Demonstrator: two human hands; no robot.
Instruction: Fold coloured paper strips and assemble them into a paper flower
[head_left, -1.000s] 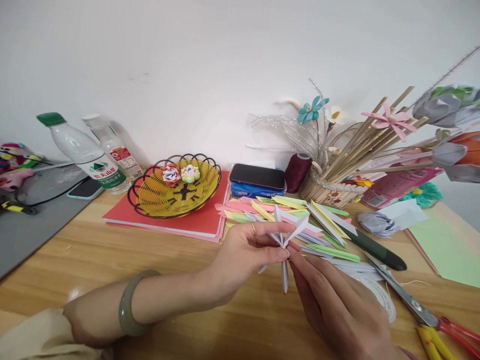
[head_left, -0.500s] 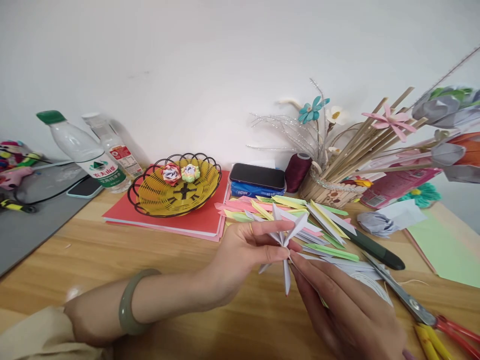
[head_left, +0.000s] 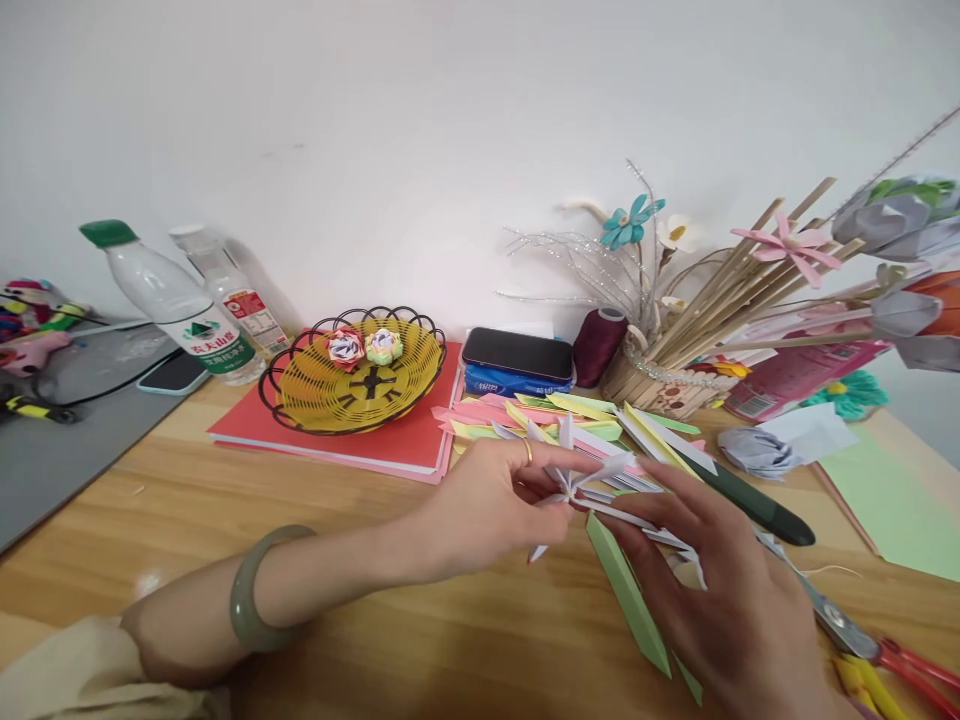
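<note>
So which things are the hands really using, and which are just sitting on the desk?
In use:
left hand pinching the white folded-paper star
right hand holding a green folded paper strip
pile of coloured folded paper strips

Lying about:
yellow wire-rimmed basket
two clear plastic bottles
dark red thread spool
red-handled scissors
black phone

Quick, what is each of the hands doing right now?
Left hand: closed, pinching the white folded paper star.
Right hand: fingers spread, holding a green folded paper strip.
</note>
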